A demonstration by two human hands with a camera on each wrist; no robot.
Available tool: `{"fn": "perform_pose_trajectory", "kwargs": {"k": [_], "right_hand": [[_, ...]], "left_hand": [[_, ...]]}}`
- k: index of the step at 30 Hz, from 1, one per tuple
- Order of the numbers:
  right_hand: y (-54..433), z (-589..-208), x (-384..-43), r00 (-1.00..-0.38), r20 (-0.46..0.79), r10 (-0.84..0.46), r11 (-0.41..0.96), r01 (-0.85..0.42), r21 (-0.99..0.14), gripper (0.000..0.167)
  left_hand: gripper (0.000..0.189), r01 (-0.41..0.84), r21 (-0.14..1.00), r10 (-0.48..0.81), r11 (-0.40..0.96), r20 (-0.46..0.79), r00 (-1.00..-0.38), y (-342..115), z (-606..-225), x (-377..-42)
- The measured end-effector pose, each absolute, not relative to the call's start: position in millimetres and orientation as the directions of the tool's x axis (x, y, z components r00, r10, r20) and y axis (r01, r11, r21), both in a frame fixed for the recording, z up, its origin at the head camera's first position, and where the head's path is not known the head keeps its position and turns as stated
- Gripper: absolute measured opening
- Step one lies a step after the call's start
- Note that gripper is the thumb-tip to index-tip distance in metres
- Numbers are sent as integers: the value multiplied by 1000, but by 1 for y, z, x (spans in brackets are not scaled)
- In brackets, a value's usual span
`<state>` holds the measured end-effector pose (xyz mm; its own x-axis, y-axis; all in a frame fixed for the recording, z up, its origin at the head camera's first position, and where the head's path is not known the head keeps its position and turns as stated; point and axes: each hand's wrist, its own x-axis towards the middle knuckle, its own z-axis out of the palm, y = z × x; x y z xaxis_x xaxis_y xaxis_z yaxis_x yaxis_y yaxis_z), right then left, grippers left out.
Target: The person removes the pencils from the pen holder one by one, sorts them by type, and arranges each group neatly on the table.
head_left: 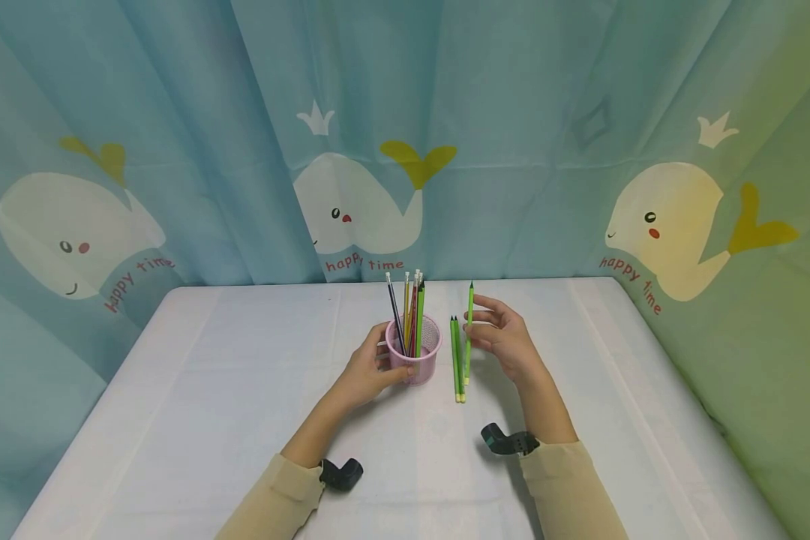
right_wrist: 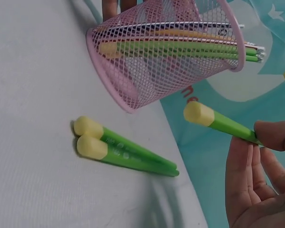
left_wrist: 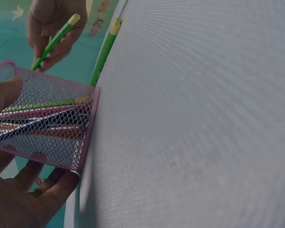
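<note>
My left hand (head_left: 371, 367) grips a pink mesh pencil cup (head_left: 432, 366) from its left side, thumb across the front. Inside the cup stand several pencils, with a dark one (head_left: 396, 315), a yellow one, red ones and green ones (head_left: 421, 319) leaning together. To the right of the cup, my right hand (head_left: 502, 337) pinches a green pencil (right_wrist: 223, 123) between thumb and fingers, its dark tip up and its pale yellow end down. In the right wrist view that end hangs above the table. Two more green pencils (right_wrist: 133, 154) lie side by side between cup and right hand.
A white cloth covers the table (head_left: 243, 420). Behind its far edge hangs a blue-green curtain (head_left: 513, 112) printed with white whales. Dark wrist cameras are strapped at both sleeves, the left camera (head_left: 342, 475) and the right camera (head_left: 506, 441).
</note>
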<state>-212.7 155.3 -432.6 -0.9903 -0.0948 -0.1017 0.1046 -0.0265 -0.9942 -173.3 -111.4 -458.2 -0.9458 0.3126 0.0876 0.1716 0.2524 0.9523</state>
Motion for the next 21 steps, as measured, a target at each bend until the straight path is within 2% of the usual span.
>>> {"fn": "perform_pose_trajectory", "kwargs": {"k": [21], "right_hand": [[160, -450, -217, -980, -189, -54, 138, 180, -974, 62]], "left_hand": [[84, 155, 958, 308, 242, 76, -948, -111, -458, -173]]}}
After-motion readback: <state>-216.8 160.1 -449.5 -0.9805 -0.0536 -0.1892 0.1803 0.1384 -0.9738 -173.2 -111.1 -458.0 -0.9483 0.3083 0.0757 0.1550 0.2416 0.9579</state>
